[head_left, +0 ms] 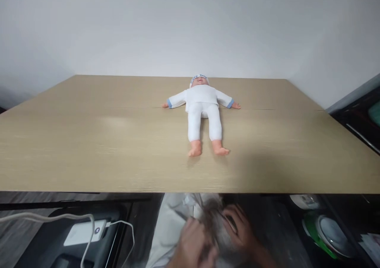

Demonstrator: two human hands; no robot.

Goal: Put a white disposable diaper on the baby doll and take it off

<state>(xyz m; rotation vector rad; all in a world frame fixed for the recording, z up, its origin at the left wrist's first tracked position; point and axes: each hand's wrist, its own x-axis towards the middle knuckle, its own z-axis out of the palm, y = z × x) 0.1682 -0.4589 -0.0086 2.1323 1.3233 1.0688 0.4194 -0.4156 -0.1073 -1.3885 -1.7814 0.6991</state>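
Below the table's front edge, my left hand (pixel 193 242) is curled closed over my lap, blurred by motion. My right hand (pixel 246 232) is beside it with bent fingers, also smeared. Between the two hands is a greyish, see-through blur (pixel 218 232) that I cannot make out. Pale cloth (pixel 168 224) lies beneath and to the left of the hands. On the table, away from both hands, a baby doll (pixel 202 101) rests on its back, arms spread and feet toward me. It wears a white outfit with blue cuffs and a white headband with lettering.
The light wood table (pixel 89 141) reaches back to a pale wall (pixel 178 26). At lower left, a white power bank (pixel 84 233) with cables (pixel 132 234) sits on a dark seat (pixel 38 248). At lower right is a green-rimmed round container (pixel 329 236).
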